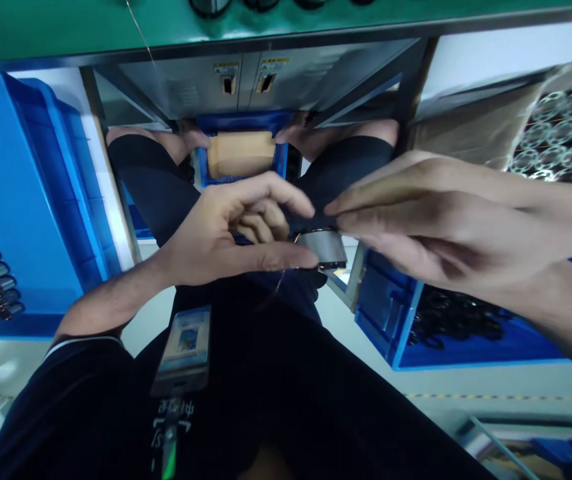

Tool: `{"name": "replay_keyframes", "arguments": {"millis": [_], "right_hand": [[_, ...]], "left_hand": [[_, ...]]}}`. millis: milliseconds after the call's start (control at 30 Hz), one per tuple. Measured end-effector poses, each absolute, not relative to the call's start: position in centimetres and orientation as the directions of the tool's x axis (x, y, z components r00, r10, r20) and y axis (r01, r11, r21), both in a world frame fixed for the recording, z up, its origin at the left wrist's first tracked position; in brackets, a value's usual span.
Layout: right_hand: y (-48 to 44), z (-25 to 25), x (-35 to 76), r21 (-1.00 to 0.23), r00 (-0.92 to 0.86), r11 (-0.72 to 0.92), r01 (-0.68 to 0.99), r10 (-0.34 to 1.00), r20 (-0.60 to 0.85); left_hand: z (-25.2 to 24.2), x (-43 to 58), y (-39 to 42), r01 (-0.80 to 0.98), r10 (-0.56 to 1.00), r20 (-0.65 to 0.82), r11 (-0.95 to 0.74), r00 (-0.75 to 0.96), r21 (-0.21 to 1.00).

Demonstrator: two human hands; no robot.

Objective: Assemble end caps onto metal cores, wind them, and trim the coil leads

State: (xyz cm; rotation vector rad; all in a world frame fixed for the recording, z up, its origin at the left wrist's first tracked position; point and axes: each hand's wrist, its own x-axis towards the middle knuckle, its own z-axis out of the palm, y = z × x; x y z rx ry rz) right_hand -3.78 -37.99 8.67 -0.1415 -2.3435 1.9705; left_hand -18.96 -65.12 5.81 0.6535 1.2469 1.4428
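Observation:
Between my hands, above my lap, is a small motor stator (322, 247), a grey metal ring with fine copper wire at its edges. My left hand (231, 233) has its thumb against the near left side of the stator. Its index finger curves over the far side, and the other fingers are curled in. From the right, my right hand (446, 213) brings its fingers together at the far right edge of the stator; their tips are slightly blurred. Thin copper wire ends stick out at the left of the stator, by my left thumb.
A green-topped bench (91, 30) with dark round parts on it runs across the front. To the left, a blue bin (31, 200) holds rows of wound stators. At right are a box of metal rings (561, 133) and a blue bin (386, 307) of black parts.

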Motion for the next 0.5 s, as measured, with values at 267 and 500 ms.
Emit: {"name": "replay_keyframes", "arguments": {"millis": [267, 500], "right_hand": [[-38.2, 10.3, -5.5, -0.929, -0.994, 0.368, 0.043, -0.077, -0.077], [-37.5, 9.7, -7.4, -0.936, -0.92, 0.339, -0.089, -0.389, -0.053]], "left_hand": [[4.0, -19.4, -64.3, -0.056, 0.952, -0.043, 0.028, -0.303, 0.998], [5.2, -20.2, -64.9, -0.199, 0.991, -0.124, 0.11, -0.055, 0.974]]}}
